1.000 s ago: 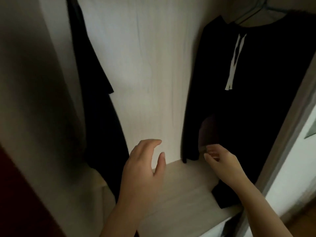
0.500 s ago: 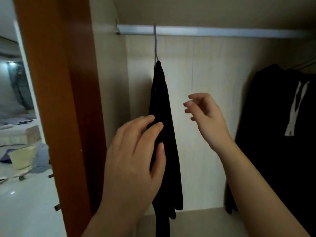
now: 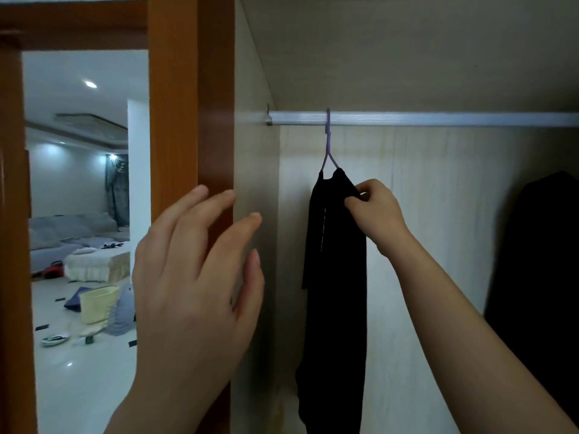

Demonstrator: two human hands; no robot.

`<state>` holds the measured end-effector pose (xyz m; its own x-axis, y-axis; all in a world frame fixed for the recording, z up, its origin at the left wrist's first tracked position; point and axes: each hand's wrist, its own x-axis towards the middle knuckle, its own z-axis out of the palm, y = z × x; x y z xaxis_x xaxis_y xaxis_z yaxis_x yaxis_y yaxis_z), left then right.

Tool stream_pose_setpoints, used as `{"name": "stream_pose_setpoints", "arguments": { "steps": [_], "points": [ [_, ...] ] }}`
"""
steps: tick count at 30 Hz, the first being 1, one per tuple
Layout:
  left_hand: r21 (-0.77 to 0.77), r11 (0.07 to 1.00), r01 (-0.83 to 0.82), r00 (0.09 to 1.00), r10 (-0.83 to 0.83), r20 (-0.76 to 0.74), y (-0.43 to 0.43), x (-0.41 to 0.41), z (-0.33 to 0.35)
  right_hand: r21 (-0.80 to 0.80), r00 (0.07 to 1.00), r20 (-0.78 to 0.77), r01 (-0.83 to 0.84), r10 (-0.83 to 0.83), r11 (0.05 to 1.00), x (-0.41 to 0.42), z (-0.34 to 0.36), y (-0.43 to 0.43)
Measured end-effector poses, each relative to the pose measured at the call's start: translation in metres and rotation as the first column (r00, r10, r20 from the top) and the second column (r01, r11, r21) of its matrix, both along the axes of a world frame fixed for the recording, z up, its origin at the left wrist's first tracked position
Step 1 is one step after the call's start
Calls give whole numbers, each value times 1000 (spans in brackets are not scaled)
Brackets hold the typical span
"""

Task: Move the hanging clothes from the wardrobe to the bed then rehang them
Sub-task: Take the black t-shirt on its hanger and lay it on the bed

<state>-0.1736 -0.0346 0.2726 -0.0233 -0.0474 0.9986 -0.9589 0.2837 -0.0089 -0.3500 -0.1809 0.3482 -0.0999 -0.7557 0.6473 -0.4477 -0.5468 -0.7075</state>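
Observation:
A black garment (image 3: 335, 292) hangs edge-on from a purple hanger (image 3: 328, 142) on the silver wardrobe rail (image 3: 438, 118). My right hand (image 3: 374, 211) pinches the garment's right shoulder just below the hanger neck. Raised in front of the wardrobe's left side panel, my left hand (image 3: 194, 277) is open with fingers spread and holds nothing. A second black garment (image 3: 539, 270) hangs at the far right, partly cut off by the frame edge.
The orange-brown wardrobe frame (image 3: 188, 104) stands left of the opening. Beyond it is a lit room with a grey sofa (image 3: 72, 233), a yellow basket (image 3: 97, 303) and items scattered on the white floor. The wardrobe's pale back panel (image 3: 438, 214) is bare between the two garments.
The view has lifted from the wardrobe floor to the rail. My right hand moved up and closed on the left garment's shoulder. My left hand rose, still open.

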Motion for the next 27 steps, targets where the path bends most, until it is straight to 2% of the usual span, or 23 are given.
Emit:
{"name": "stream_pose_setpoints", "arguments": {
  "steps": [2,5,8,12,16,22,27],
  "points": [
    [-17,999,-30,1000,29,-10,-1,5,1,16,996,-44,77,-76,997,-6,4,-3],
    [-32,998,-54,998,53,-38,-4,13,1,27,951,-205,241,-231,970,-9,13,-7],
    [-24,999,-45,995,43,-94,-9,19,1,43,920,-273,305,-283,951,-4,20,-12],
    [-31,999,-24,994,20,-110,-12,23,0,47,981,-46,190,-188,981,1,20,-20],
    [-55,998,8,994,-14,-104,-15,26,-2,14,980,142,135,-136,991,-1,18,-19],
    [-112,990,86,990,-98,-104,-19,27,-3,-23,950,286,141,-128,990,-1,21,-16],
    [-111,971,210,967,-223,-121,-19,29,-1,-108,943,275,225,-189,968,7,28,-3]
  ]
}}
